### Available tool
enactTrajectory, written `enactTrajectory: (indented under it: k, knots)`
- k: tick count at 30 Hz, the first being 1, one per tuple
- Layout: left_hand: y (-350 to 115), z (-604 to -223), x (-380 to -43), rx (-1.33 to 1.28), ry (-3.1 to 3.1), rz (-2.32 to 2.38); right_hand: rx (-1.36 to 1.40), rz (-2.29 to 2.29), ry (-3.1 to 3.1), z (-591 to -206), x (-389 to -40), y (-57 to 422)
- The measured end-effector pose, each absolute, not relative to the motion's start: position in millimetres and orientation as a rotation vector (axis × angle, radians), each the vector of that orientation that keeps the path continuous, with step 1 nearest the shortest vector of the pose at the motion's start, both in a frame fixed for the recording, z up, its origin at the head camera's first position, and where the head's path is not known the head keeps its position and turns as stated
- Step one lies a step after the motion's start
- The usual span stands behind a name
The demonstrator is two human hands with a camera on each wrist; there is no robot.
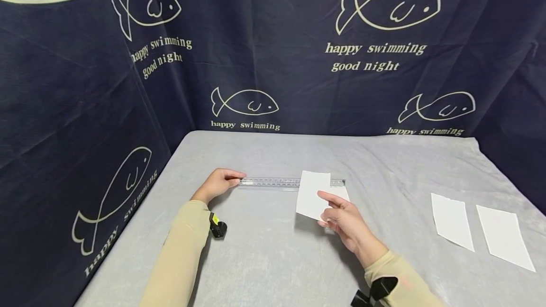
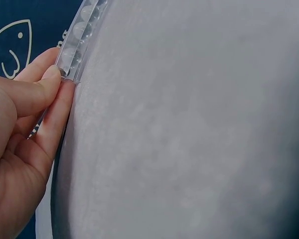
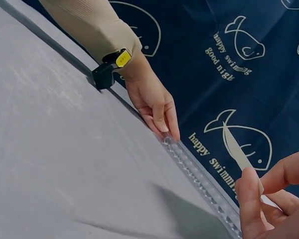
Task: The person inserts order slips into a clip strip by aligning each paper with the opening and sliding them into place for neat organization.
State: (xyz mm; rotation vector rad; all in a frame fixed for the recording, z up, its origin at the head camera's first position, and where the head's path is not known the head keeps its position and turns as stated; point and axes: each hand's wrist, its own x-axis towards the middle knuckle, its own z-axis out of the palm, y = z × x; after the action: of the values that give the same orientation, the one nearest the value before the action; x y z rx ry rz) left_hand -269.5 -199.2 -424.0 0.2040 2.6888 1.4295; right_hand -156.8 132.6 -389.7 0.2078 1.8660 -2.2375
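Note:
A long clear plastic strip [image 1: 269,182], ruler-like with a row of round shapes inside, lies across the grey cloth. My left hand [image 1: 216,184] pinches its left end; in the left wrist view the thumb and fingers [image 2: 52,82] grip that end. My right hand [image 1: 343,221] pinches a white piece of paper [image 1: 313,193] between thumb and fingers, held up over the strip and covering part of it in the head view. Edge-on, the paper [image 3: 239,154] looks thin and slightly bowed in the right wrist view. More white paper [image 1: 342,193] shows behind the right fingers.
Two white pieces of paper, one nearer [image 1: 453,221] and one farther right [image 1: 505,236], lie flat on the table's right side. Grey cloth [image 1: 264,259] covers the table. Dark blue curtains with fish drawings [image 1: 298,60] stand behind and at both sides.

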Motion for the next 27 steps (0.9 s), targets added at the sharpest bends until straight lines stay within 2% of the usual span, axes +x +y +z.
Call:
enactTrajectory:
  k: [27]
  knots:
    - [-199.5, -424.1, -269.5, 0.199, 2.692, 1.429, 0.165, -2.220, 1.837, -392.2, -153.4, 112.9]
